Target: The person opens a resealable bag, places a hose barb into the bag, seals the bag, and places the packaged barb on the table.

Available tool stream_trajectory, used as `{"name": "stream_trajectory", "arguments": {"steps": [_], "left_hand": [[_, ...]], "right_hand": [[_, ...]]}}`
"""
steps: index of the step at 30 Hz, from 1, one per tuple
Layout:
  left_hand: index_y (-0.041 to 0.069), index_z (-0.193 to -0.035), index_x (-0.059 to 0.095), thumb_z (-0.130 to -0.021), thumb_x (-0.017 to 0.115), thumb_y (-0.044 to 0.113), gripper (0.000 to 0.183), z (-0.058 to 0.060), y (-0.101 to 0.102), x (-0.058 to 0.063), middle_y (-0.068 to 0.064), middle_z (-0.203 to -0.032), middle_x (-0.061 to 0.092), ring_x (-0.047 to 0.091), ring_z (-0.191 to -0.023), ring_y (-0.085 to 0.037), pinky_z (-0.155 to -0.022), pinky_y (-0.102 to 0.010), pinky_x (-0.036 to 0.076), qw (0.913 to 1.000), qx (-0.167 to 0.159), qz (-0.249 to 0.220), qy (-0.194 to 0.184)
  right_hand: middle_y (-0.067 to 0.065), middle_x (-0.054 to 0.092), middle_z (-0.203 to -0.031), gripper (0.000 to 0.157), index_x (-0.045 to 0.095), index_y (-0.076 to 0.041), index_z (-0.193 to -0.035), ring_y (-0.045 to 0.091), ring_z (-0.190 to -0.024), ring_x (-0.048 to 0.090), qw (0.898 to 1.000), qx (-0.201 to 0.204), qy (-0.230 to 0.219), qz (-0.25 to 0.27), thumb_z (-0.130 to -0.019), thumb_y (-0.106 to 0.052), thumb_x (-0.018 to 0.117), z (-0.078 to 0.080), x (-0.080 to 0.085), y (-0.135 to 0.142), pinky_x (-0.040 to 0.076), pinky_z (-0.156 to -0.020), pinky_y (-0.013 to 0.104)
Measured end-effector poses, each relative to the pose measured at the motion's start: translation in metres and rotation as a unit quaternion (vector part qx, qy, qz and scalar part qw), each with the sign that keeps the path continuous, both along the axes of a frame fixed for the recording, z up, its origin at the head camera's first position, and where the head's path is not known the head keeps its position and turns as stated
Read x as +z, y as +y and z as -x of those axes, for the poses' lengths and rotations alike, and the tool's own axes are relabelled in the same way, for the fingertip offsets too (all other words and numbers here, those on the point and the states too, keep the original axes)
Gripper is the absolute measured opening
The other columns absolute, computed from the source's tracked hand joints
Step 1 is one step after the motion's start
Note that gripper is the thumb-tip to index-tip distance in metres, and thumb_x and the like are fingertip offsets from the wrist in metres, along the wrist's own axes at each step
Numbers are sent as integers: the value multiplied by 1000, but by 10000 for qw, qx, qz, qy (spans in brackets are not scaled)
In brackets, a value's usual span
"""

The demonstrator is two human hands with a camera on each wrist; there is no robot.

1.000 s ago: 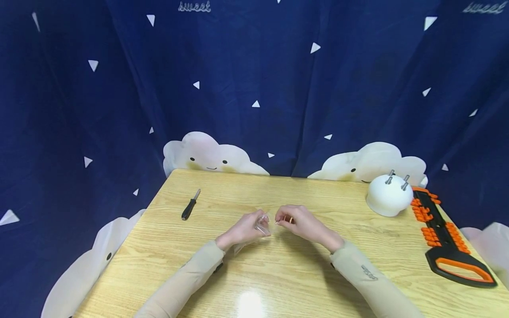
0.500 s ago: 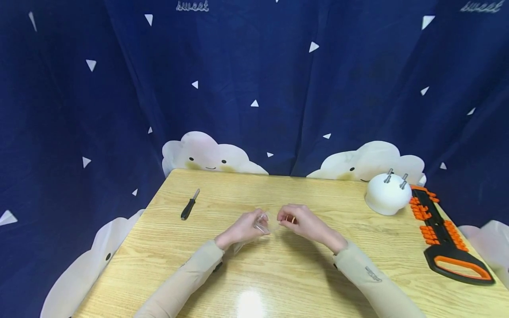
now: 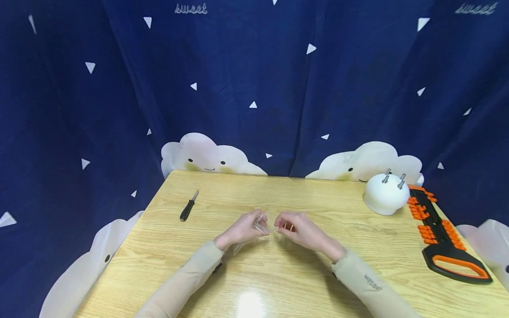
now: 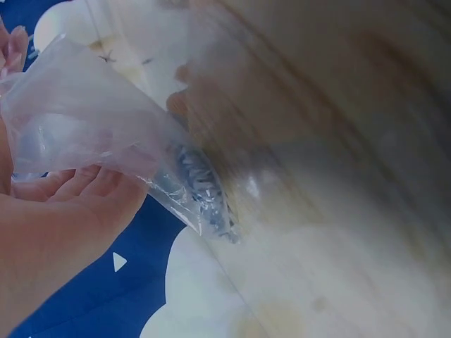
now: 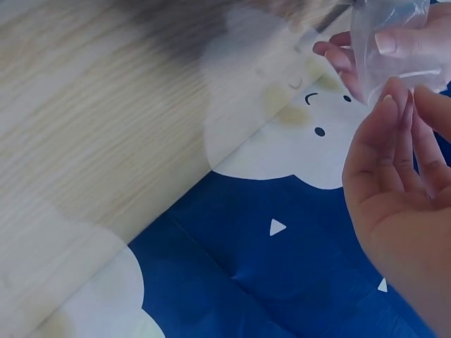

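A clear plastic bag (image 4: 84, 105) with small dark metal pieces (image 4: 201, 179) gathered in its lower end is gripped by my left hand (image 3: 248, 226). Its mouth points toward my right hand (image 3: 300, 227). In the left wrist view the bag hangs tilted, its filled end low over the wooden table (image 3: 254, 194). My right hand's fingers are curled, with thumb and fingertips close together at the bag's edge in the right wrist view. Whether they pinch the film or a small piece cannot be made out.
A black-handled screwdriver (image 3: 188, 210) lies at the table's left. At the back right stands a white rounded base (image 3: 385, 196) with several metal pegs on top. Next to it lies a black and orange rack (image 3: 441, 234) with a loop handle. A blue curtain (image 3: 238, 88) hangs behind.
My right hand first drew slightly away from the bag, then came back to its edge, a little lower. The left hand keeps its grip on the bag, nearly still. The head view shifted slightly.
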State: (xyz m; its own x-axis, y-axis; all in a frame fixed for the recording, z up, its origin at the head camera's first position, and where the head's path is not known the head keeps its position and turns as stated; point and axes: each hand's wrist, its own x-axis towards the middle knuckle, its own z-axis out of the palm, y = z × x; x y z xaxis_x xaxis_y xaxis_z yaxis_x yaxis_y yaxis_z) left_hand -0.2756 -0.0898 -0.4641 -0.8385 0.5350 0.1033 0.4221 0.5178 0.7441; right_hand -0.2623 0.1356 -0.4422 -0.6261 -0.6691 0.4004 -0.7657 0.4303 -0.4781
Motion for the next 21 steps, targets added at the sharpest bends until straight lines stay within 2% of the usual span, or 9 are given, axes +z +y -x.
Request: {"name": "stream_trajectory", "arguments": {"steps": [4, 9, 12, 15, 21], "left_hand": [[-5, -113, 57, -85, 74, 8, 35, 2, -1, -1, -18, -110, 70, 72, -95, -25, -86, -29, 58, 10000, -50, -46, -27], [-3, -113, 59, -85, 75, 10, 34, 3, -2, -1, -16, -111, 70, 71, -96, -25, -89, -32, 58, 10000, 40, -16, -2], [-3, -112, 59, -85, 75, 11, 34, 4, -3, -2, -16, -110, 70, 71, -96, -25, -90, -33, 58, 10000, 54, -24, 34], [-3, -115, 58, -85, 76, 13, 38, 4, -3, -3, -16, -112, 69, 70, -98, -25, -90, -34, 58, 10000, 44, -60, -47], [-2, -132, 51, -86, 77, 28, 60, 4, -6, 2, -16, -130, 64, 62, -120, -30, -103, -45, 52, 9992, -117, -91, -383]], "right_hand": [[5, 71, -79, 6, 66, -5, -96, 3, -68, 61, 9998, 50, -176, 33, -91, -3, 67, -2, -2, -2, 52, -60, 16], [10, 70, -74, 5, 65, -4, -98, 5, -57, 58, 9987, 84, -497, 30, -93, -4, 65, -2, -4, -4, 49, -52, 15], [11, 69, -73, 1, 65, -6, -94, 8, -52, 58, 9979, 54, -649, 59, -94, -7, 65, -1, -5, -4, 47, -47, 15], [10, 68, -72, 4, 65, -9, -90, 9, -52, 58, 9975, -13, -694, 114, -94, -8, 65, -1, -4, -4, 47, -48, 16], [8, 67, -71, 6, 63, -6, -88, 17, -58, 65, 9962, -189, -807, 263, -94, -3, 63, 1, 2, 0, 52, -53, 18]]}}
